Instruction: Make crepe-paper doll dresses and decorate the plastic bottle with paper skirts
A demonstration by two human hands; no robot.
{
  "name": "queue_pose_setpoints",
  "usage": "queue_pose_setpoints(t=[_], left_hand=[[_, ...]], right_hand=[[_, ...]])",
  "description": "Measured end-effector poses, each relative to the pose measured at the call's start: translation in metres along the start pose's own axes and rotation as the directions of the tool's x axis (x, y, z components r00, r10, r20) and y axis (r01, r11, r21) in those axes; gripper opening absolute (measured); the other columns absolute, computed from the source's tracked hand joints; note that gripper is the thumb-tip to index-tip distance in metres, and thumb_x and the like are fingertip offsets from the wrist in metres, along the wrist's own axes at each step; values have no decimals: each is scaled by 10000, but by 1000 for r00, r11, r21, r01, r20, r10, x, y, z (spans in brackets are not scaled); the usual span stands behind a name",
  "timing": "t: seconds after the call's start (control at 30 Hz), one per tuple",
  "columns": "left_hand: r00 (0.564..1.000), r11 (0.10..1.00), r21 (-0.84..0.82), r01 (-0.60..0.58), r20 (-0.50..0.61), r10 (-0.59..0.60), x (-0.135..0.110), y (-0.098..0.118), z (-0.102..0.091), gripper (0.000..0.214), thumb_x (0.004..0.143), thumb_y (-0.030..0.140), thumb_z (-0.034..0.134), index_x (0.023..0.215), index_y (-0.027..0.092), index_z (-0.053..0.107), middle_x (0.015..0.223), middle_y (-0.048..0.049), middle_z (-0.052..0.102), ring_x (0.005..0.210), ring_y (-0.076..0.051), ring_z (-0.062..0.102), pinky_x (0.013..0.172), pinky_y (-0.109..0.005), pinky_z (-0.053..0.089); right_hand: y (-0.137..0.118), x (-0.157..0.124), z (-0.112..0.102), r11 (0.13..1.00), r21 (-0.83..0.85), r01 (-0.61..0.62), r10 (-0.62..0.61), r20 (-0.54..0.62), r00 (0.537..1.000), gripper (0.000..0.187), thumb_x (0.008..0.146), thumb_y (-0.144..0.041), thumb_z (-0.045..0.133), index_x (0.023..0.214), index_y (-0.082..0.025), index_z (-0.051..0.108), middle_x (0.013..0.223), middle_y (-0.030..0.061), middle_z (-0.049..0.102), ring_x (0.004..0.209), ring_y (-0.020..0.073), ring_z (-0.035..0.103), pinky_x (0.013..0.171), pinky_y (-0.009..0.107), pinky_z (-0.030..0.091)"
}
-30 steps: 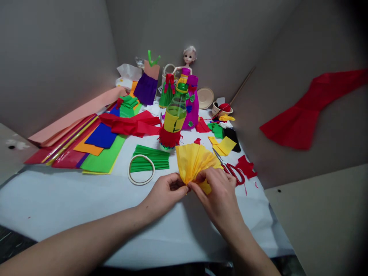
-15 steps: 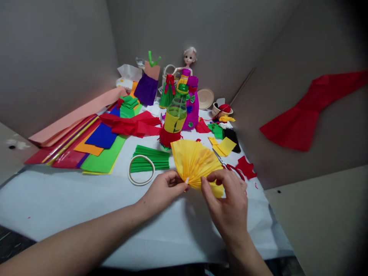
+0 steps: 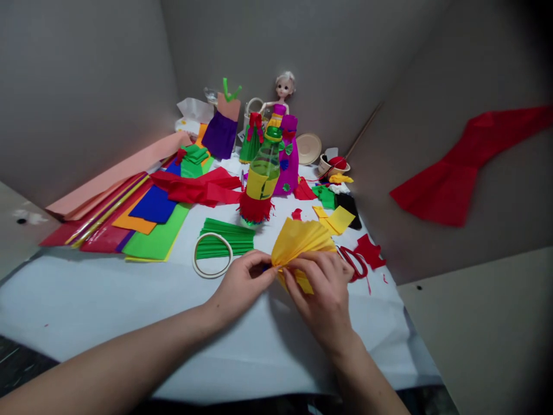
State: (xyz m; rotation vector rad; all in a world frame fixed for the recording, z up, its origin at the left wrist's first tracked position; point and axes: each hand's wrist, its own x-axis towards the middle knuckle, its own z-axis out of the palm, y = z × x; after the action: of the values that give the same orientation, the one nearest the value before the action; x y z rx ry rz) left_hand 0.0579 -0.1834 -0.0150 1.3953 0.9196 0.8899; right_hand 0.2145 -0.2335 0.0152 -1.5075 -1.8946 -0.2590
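Note:
A pleated yellow crepe paper fan [image 3: 300, 236] is held above the white-covered table, gathered at its lower left. My left hand [image 3: 248, 279] pinches the gathered end between thumb and fingers. Close beside it, my right hand [image 3: 322, 288] is closed on the pleats, its fingers covering much of the fan's right side. Behind the fan stands a green plastic bottle [image 3: 263, 173] with a yellow band and a red fringe. To the left, a roll of tape [image 3: 195, 266] lies partly over a pleated green paper piece [image 3: 231, 237]. Red-handled scissors [image 3: 358, 264] lie right of my right hand, their blades hidden.
Stacked coloured paper sheets [image 3: 153, 204] cover the table's left side. A doll [image 3: 280, 106] and a purple paper dress [image 3: 291, 161] stand at the back. Yellow paper pieces [image 3: 341, 219], a black flat object [image 3: 352, 216] and red scraps [image 3: 370, 251] lie right. A red paper dress [image 3: 460, 164] hangs on the right wall.
My right hand has moved left, towards my left hand, and its fingers have closed on the pleats. The yellow fan has narrowed and dropped slightly, uncovering more of the bottle's base.

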Motion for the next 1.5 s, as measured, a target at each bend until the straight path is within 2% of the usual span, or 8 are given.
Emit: queue_pose_setpoints(t=[0.3, 0.47, 0.63, 0.83, 0.93, 1.03, 1.23, 1.5], left_hand=[[998, 1000, 21, 4, -61, -3, 2, 4, -4, 255, 821, 287, 642, 1036, 149, 642, 959, -62, 663, 891, -176, 613, 851, -306, 489], [986, 988, 104, -115, -111, 126, 3, 3, -7, 346, 798, 164, 617, 1137, 176, 550, 927, -22, 640, 905, -156, 615, 888, -309, 487], [948, 924, 288, -250, -122, 294, 1, -1, -12, 439, 787, 116, 625, 1195, 215, 499, 1038, -32, 657, 973, -173, 632, 868, -308, 497], [835, 792, 431, -433, -139, 532, -6, 8, -18, 483, 788, 95, 653, 1212, 243, 476, 981, -2, 637, 904, -140, 634, 865, -285, 500], [834, 846, 289, -448, -204, 512, -6, 17, -20, 478, 792, 112, 670, 1205, 250, 472, 998, -8, 609, 928, -136, 623, 898, -286, 501], [896, 924, 74, -375, -228, 381, -4, 26, -24, 444, 796, 182, 693, 1173, 239, 466, 1067, -35, 595, 1024, -162, 611, 946, -313, 495], [993, 998, 32, -51, -102, 54, 4, 35, -33, 200, 791, 290, 672, 926, 176, 578, 918, -27, 628, 900, -166, 619, 838, -297, 494], [992, 997, -4, 76, -104, -76, 11, 27, -30, 194, 720, 279, 679, 858, 161, 610, 813, -5, 650, 788, -148, 606, 748, -267, 474]], right_hand=[[5, 7, 4, 993, -112, 24, -30, -47, 998, 288, 870, -313, 646, 1138, -233, 576, 1150, 118, 636, 1082, 289, 550, 939, 463, 373], [-4, 33, -7, 964, -103, 245, -229, 149, 962, 467, 899, -242, 580, 1348, -258, 452, 1367, 77, 584, 1329, 270, 435, 1181, 554, 72], [-18, 59, -18, 936, -72, 344, -297, 361, 884, 388, 908, -140, 512, 1288, -216, 521, 1221, 60, 672, 1315, 249, 458, 1202, 552, -11], [-24, 67, -28, 926, -87, 366, -309, 382, 871, 332, 870, -72, 520, 1172, -200, 573, 918, 50, 707, 1195, 249, 518, 1182, 548, 100], [-24, 66, -30, 962, -11, 272, -255, 317, 914, 278, 859, -133, 599, 1123, -220, 582, 862, 28, 694, 1081, 233, 557, 1138, 521, 192], [-19, 66, -29, 988, 139, 65, -105, 306, 946, 260, 848, -196, 635, 1096, -251, 578, 922, 15, 689, 999, 214, 579, 1053, 481, 304], [2, 65, -9, 840, 396, -370, 112, 541, 834, 274, 804, -243, 645, 1069, -268, 582, 976, 3, 673, 949, 192, 620, 872, 358, 451], [9, 58, 15, 717, 498, -487, 117, 603, 789, 279, 766, -230, 631, 1037, -235, 565, 903, -6, 663, 817, 151, 616, 772, 296, 479]])
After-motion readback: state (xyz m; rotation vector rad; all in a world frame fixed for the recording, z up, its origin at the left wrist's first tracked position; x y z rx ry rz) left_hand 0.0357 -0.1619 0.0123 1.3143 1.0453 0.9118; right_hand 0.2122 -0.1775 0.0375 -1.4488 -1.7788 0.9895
